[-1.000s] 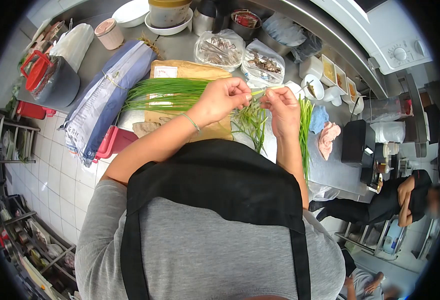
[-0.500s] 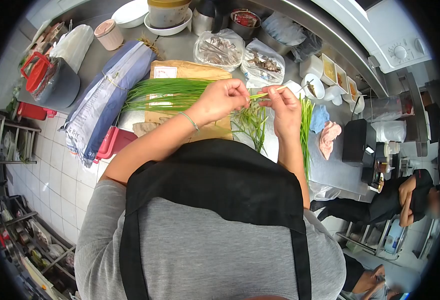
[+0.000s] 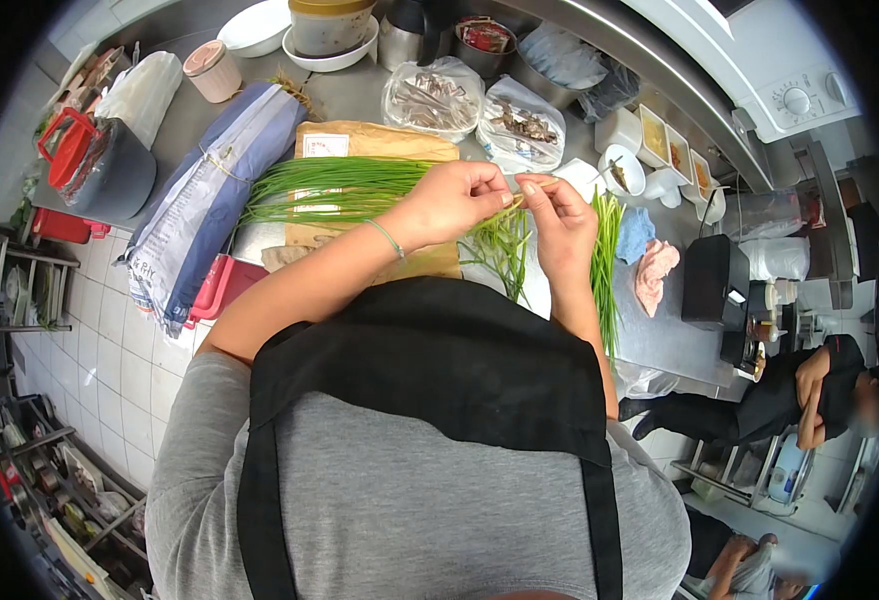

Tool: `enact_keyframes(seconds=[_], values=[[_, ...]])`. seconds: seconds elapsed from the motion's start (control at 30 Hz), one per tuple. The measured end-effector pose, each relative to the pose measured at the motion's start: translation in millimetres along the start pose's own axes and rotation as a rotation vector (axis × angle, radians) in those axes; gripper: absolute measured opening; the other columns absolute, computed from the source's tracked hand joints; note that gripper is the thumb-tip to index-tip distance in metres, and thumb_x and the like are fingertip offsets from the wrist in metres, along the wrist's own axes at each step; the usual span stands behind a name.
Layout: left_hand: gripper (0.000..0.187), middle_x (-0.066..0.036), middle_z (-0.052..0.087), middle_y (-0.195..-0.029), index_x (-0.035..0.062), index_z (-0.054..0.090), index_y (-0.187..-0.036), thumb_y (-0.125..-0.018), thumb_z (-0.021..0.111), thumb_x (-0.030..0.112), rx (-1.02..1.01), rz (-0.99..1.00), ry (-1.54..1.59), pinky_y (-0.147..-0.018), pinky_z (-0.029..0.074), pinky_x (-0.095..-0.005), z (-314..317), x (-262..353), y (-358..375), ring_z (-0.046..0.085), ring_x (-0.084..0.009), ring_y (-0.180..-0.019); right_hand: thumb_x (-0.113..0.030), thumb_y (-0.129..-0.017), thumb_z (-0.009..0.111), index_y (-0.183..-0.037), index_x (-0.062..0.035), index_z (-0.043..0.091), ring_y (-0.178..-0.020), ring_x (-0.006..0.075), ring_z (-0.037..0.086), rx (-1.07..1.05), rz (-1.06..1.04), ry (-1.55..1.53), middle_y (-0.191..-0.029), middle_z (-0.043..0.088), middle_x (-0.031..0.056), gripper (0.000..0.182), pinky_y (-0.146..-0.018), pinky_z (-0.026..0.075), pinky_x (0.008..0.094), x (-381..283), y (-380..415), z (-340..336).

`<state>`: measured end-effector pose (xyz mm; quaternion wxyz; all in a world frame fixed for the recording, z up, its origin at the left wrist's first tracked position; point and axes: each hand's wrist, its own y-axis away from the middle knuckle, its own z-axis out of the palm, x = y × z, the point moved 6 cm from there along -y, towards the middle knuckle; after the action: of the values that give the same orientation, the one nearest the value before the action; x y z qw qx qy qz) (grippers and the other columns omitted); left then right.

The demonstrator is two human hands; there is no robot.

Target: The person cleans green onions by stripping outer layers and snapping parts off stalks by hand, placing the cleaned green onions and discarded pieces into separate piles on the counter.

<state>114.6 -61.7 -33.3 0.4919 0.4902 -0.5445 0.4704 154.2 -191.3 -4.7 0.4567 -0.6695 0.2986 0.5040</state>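
Observation:
My left hand [image 3: 450,203] is closed in a pinch over the right end of a long bunch of green chives [image 3: 335,188], which lies across a brown paper bag [image 3: 375,143]. Facing it, my right hand [image 3: 564,225] pinches too, its fingertips almost meeting the left ones. Between the fingertips shows a short bit of thin chive stalk, mostly hidden. Loose, wilted green trimmings [image 3: 503,252] lie below the hands. More chives [image 3: 606,255] are laid in a second bunch just right of my right wrist.
Left of the bag lies a blue-and-white wrapped bundle [image 3: 225,185]. Bagged food [image 3: 434,95] and small containers [image 3: 652,135] line the back. A blue cloth [image 3: 636,235], a pink cloth [image 3: 656,275] and a black box [image 3: 715,285] are rightward. Two people are at far right.
The pale stalk that stretched between my hands and past my right fingertips no longer shows at that length. My hands have come closer together, the right one shifting slightly left.

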Motion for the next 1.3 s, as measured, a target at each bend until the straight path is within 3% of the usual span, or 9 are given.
enact_keyframes(seconds=[0.2,0.37,0.5,0.6,0.7,0.8,0.93,1.2,1.3], values=[[0.014,0.001,0.050,-0.069,0.0027,0.054,-0.084,-0.088,0.053,0.015,0.038,0.063,-0.258,-0.061,0.040,-0.0234,-3,-7,8,0.046,-0.0060,-0.065,-0.009,-0.087,0.057,-0.083,0.0024,0.063,-0.074,0.0113,0.056,0.350,-0.131,0.136,-0.092,0.063,0.0089,0.014,-0.075,0.046,0.0245,-19,-11,-75],[0.012,-0.005,0.057,-0.072,0.0045,0.055,-0.084,-0.081,0.057,0.016,0.171,0.120,-0.724,-0.063,0.044,-0.0325,-29,-55,17,0.056,-0.0201,-0.067,-0.008,-0.087,0.056,-0.085,0.0043,0.061,-0.071,0.0089,0.056,0.668,-0.155,0.211,-0.093,0.063,0.0101,0.013,-0.066,0.049,0.0225,-50,-1,-155],[0.013,-0.009,0.061,-0.079,0.0069,0.057,-0.083,-0.078,0.059,0.018,0.113,0.026,-1.106,-0.069,0.044,-0.0389,-31,-44,24,0.058,-0.0304,-0.077,-0.008,-0.086,0.058,-0.087,0.0027,0.062,-0.069,0.0082,0.057,0.657,-0.282,0.163,-0.091,0.064,0.0100,0.012,-0.064,0.046,0.0205,-53,2,-174],[0.010,-0.009,0.060,-0.076,0.0086,0.058,-0.083,-0.079,0.058,0.018,0.081,-0.033,-1.065,-0.075,0.041,-0.0393,-20,-29,18,0.057,-0.0282,-0.079,-0.006,-0.086,0.059,-0.087,0.0039,0.061,-0.072,0.0081,0.056,0.587,-0.271,0.292,-0.093,0.064,0.0105,0.010,-0.068,0.045,0.0207,-48,1,-152],[0.008,-0.009,0.060,-0.079,0.0099,0.058,-0.086,-0.081,0.056,0.015,0.234,0.420,-1.249,-0.078,0.040,-0.0388,-8,3,28,0.056,-0.0269,-0.083,-0.004,-0.085,0.059,-0.089,0.0038,0.062,-0.075,0.0072,0.055,0.504,-0.279,0.204,-0.092,0.064,0.0088,0.010,-0.069,0.044,0.0194,-37,-1,-125],[0.010,-0.009,0.060,-0.084,0.0098,0.056,-0.091,-0.083,0.053,0.014,0.138,0.349,-1.098,-0.077,0.040,-0.0380,0,37,24,0.055,-0.0256,-0.084,-0.003,-0.085,0.059,-0.092,0.0036,0.063,-0.075,0.0067,0.055,0.402,-0.232,0.128,-0.089,0.064,0.0059,0.011,-0.068,0.044,0.0192,-33,-1,-90],[0.010,-0.007,0.059,-0.076,0.0105,0.057,-0.089,-0.082,0.056,0.018,0.240,0.586,-0.972,-0.074,0.039,-0.0366,23,73,26,0.055,-0.0244,-0.077,-0.003,-0.084,0.060,-0.092,0.0028,0.063,-0.072,0.0064,0.056,0.329,-0.201,0.106,-0.085,0.064,0.0042,0.011,-0.066,0.044,0.0191,-33,2,-55],[0.011,-0.006,0.058,-0.072,0.0104,0.055,-0.081,-0.081,0.059,0.021,0.358,0.602,-1.000,-0.068,0.038,-0.0353,36,69,19,0.055,-0.0231,-0.071,-0.005,-0.083,0.061,-0.087,0.0010,0.065,-0.071,0.0086,0.057,0.304,-0.269,0.275,-0.080,0.064,0.0050,0.008,-0.067,0.045,0.0213,-39,10,-33],[0.012,-0.006,0.058,-0.072,0.0102,0.054,-0.079,-0.082,0.057,0.022,0.303,0.569,-0.892,-0.069,0.037,-0.0361,31,46,19,0.055,-0.0236,-0.071,-0.005,-0.084,0.060,-0.085,0.0028,0.063,-0.076,0.0107,0.058,0.442,-0.276,0.003,-0.083,0.063,0.0076,0.009,-0.071,0.045,0.0225,-39,-1,-65]])
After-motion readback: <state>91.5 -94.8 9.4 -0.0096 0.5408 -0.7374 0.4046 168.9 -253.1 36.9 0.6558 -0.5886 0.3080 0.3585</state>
